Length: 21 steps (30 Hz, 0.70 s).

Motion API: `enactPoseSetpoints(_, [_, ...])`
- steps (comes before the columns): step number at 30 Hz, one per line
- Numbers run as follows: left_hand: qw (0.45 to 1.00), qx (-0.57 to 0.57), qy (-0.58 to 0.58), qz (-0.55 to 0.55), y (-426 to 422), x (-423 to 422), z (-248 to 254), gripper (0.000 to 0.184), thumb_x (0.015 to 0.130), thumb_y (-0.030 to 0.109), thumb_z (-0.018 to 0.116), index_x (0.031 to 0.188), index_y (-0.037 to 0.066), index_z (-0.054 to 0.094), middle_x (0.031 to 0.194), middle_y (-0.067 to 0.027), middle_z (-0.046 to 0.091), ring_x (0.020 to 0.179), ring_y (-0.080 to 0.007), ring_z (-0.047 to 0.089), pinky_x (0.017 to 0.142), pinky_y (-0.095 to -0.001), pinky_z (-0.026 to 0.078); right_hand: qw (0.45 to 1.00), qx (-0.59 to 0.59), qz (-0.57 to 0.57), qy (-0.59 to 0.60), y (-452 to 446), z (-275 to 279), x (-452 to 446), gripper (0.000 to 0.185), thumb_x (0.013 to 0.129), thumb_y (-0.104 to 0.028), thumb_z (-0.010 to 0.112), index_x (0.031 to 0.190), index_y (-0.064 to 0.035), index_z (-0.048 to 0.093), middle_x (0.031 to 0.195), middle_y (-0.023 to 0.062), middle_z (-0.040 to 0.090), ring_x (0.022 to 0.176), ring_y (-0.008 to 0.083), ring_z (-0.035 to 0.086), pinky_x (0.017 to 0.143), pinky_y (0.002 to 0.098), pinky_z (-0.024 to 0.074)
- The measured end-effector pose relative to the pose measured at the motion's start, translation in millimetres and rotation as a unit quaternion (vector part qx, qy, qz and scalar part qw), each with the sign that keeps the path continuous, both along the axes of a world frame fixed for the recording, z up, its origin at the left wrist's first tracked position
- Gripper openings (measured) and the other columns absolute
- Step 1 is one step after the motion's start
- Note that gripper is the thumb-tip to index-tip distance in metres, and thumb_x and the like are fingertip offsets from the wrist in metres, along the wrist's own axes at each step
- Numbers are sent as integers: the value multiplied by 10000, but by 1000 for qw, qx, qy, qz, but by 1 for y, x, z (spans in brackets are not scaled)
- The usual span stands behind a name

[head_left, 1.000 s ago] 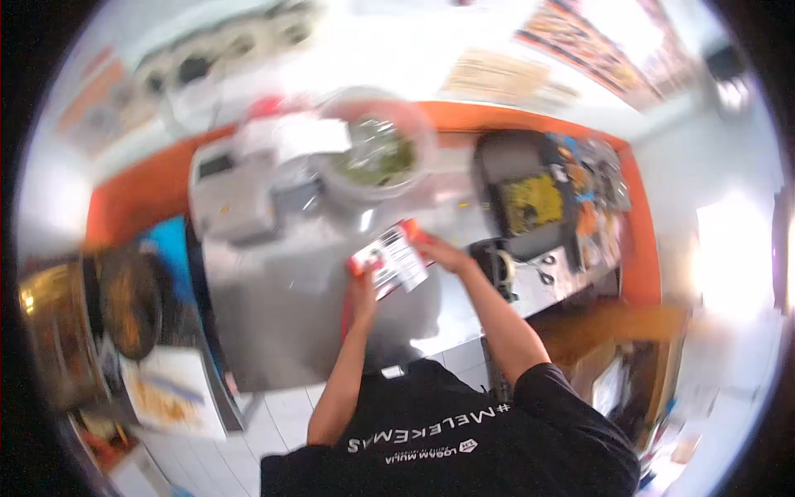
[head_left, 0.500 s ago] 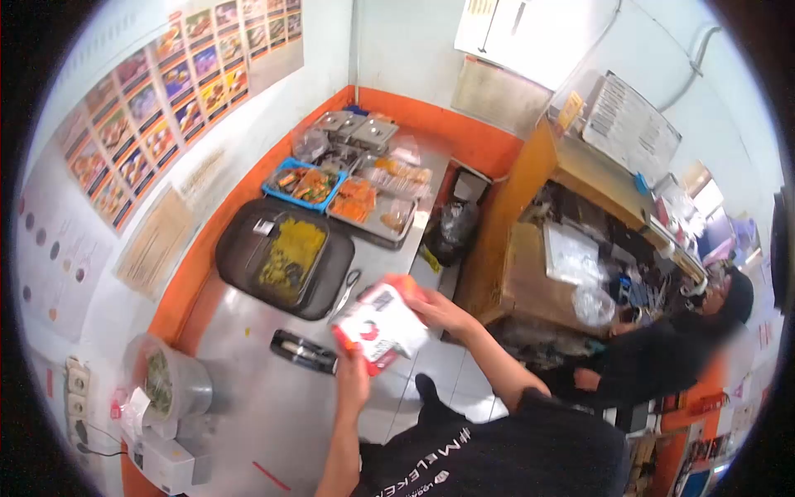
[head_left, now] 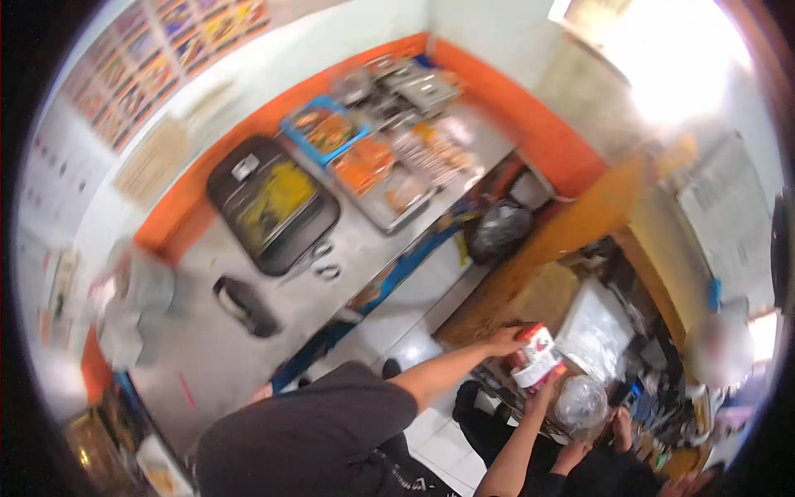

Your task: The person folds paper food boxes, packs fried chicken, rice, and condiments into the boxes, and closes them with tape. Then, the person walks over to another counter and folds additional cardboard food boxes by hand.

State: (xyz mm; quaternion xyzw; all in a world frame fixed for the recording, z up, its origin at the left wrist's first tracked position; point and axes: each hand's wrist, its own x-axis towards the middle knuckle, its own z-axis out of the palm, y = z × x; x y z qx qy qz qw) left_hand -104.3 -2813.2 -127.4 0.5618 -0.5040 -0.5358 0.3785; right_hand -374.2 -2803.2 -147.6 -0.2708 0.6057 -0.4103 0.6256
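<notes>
A red-and-white printed packet (head_left: 535, 356) is held between my two hands, over the near edge of the wooden counter. My left hand (head_left: 502, 341) is closed on its left edge. At its lower end my right hand (head_left: 546, 394) grips it, the fingers partly hidden and blurred. Close by on the counter are a clear plastic bag of something round (head_left: 581, 402) and a white plastic-wrapped stack (head_left: 595, 331).
A co-worker's hands (head_left: 571, 455) are right beside mine. The metal table (head_left: 199, 323) holds a black tray with yellow food (head_left: 281, 199), scissors (head_left: 325, 258), a blue tray (head_left: 325, 128) and a metal tray of orange food (head_left: 364, 166). A wooden shelf (head_left: 571, 215) rises behind the counter.
My view and body have turned right. The packet has gone from beside the metal table to the wooden counter, still in both hands, now close to the co-worker.
</notes>
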Motion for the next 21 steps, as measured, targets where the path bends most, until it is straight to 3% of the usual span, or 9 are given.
enactPoseSetpoints(2, [996, -11, 90, -17, -10, -13, 9, 705, 950, 573, 600, 1492, 135, 496, 1351, -191, 646, 1252, -326, 619, 1055, -431, 478, 995, -13, -62, -82, 1, 19, 3, 654, 984, -630, 535, 1437, -159, 506, 1318, 65, 656, 1088, 282, 681, 855, 463, 580])
enactPoseSetpoints(5, [996, 73, 31, 44, -16, -36, -8, 1060, 921, 709, 539, 1499, -149, 310, 1540, -330, 388, 1458, -394, 387, 1201, -416, 325, 968, -33, -245, -40, 32, -19, -22, 679, 969, -655, 489, 1425, -153, 512, 1319, 80, 649, 1103, 335, 661, 950, 527, 524])
enactPoseSetpoints(7, [997, -30, 41, 59, 11, -14, 10, 733, 942, 574, 600, 1354, -31, 555, 1342, -290, 589, 1286, -387, 558, 1074, -490, 433, 932, 53, -347, 89, 70, -32, 4, 628, 954, -683, 400, 1183, -148, 639, 1115, 51, 699, 956, 272, 674, 857, 508, 538])
enactPoseSetpoints(9, [987, -140, 75, 25, 41, 9, -12, 364, 929, 325, 687, 1099, 7, 639, 906, -136, 703, 847, -284, 670, 761, -435, 522, 958, 235, -124, -113, 123, -44, 31, 377, 963, -496, 456, 903, -164, 623, 849, 14, 658, 784, 212, 640, 693, 380, 509])
enactPoseSetpoints(11, [974, -186, 116, -50, 100, 67, -4, 241, 857, 246, 716, 946, 28, 665, 767, -109, 670, 717, -261, 635, 671, -428, 481, 915, 264, 181, -245, 149, -138, 14, 200, 990, -268, 571, 992, -76, 628, 751, 54, 634, 727, 269, 674, 713, 411, 565])
enactPoseSetpoints(14, [983, -131, -128, -8, 244, 168, 25, 186, 799, 216, 701, 797, 33, 666, 733, -169, 632, 697, -340, 614, 680, -470, 486, 850, 340, 400, 23, 169, -70, 135, 298, 1032, -342, 555, 1111, -69, 646, 865, 103, 707, 757, 264, 680, 691, 391, 547])
enactPoseSetpoints(16, [929, 28, -368, 25, 366, 207, -1, 164, 735, 185, 691, 783, 29, 707, 793, -210, 694, 789, -415, 685, 722, -544, 540, 754, 201, 624, 44, 152, -70, 184, 246, 1014, -237, 600, 1155, -38, 626, 881, 133, 715, 763, 271, 700, 704, 393, 559])
enactPoseSetpoints(20, [833, 211, -448, 246, 646, 148, -64, 304, 842, 363, 705, 852, 59, 714, 861, -197, 715, 827, -402, 707, 698, -540, 563, 586, 22, 810, 1, 119, -88, 323, 229, 985, -196, 646, 1136, -26, 619, 865, 130, 704, 683, 231, 692, 634, 348, 566])
enactPoseSetpoints(21, [809, 342, -352, 323, 698, 117, -49, 194, 858, 277, 693, 902, 99, 758, 950, -177, 739, 897, -379, 715, 752, -494, 571, 547, -30, 835, 52, 131, -72, 366, 219, 981, -170, 635, 1143, -24, 614, 861, 125, 697, 685, 214, 684, 629, 338, 564])
